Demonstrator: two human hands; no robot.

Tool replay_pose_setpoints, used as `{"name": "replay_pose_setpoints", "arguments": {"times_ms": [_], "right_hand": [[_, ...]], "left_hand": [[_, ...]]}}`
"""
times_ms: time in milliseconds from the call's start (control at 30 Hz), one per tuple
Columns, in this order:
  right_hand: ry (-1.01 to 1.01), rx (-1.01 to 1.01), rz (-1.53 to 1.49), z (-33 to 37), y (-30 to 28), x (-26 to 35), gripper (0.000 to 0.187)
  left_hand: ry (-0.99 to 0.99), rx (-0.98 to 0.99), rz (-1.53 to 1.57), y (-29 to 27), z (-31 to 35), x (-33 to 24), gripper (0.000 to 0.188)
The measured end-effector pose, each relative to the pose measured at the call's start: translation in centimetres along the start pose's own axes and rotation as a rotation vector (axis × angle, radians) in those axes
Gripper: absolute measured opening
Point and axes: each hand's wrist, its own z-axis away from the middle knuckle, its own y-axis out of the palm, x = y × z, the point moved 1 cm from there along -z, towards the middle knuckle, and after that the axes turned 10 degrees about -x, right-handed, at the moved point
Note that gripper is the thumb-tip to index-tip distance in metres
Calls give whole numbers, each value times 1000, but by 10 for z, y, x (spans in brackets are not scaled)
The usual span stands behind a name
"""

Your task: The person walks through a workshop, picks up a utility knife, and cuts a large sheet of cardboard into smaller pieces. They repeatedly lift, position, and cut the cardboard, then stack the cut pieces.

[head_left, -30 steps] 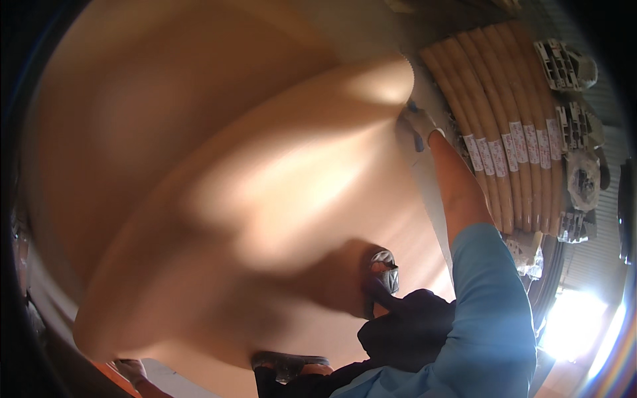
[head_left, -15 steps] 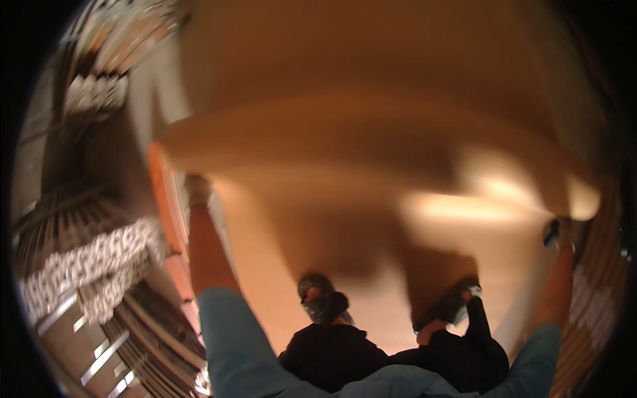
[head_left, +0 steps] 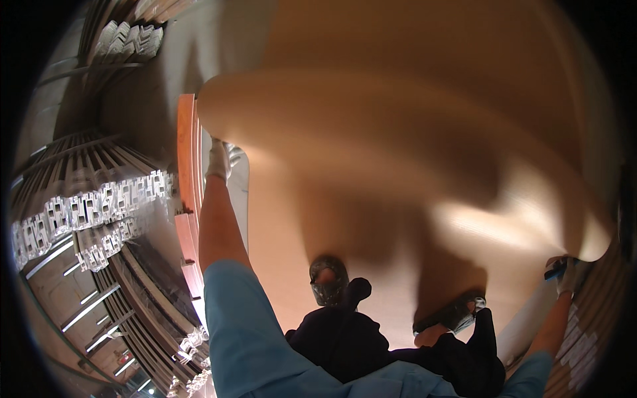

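Note:
A large, flexible brown sheet [head_left: 345, 239] spreads under my feet, and its far part rises in a broad curved fold. My left hand [head_left: 219, 159], in a pale glove, is at the sheet's left edge with its fingers closed around it, partly hidden. On the far right, my right hand [head_left: 566, 277], also gloved, grips the right edge, where the sheet bends to a bright crease. A small blue and dark object [head_left: 556, 268] sits in or against the right hand; its kind cannot be made out. Both arms reach out wide.
Bundles of long profiles with white ends [head_left: 86, 209] lie stacked to the left, close to reddish-orange strips [head_left: 188, 159] along the sheet's left side. More pale profiles [head_left: 578, 345] lie at the lower right. My shoes [head_left: 328, 282] stand on the sheet.
The view has turned, so the left side sits higher and the right lower in the picture. Both hands stay at the sheet's edges, and the raised fold now slants down toward the right.

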Motion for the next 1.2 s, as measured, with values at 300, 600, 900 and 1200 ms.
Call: {"name": "replay_pose_setpoints", "arguments": {"times_ms": [300,600,900,1200], "right_hand": [[4,46,96,30,-3,-9,22],[129,-144,134,47,-21,-39,29],[110,-93,155,73,-28,-52,31],[69,46,66,69,-33,-66,30]], "left_hand": [[-23,92,-90,-38,-2,42,92],[-18,158,-139,-64,8,67,92],[-64,180,-93,-82,29,81,89],[-23,135,-37,-96,22,105,74]]}}
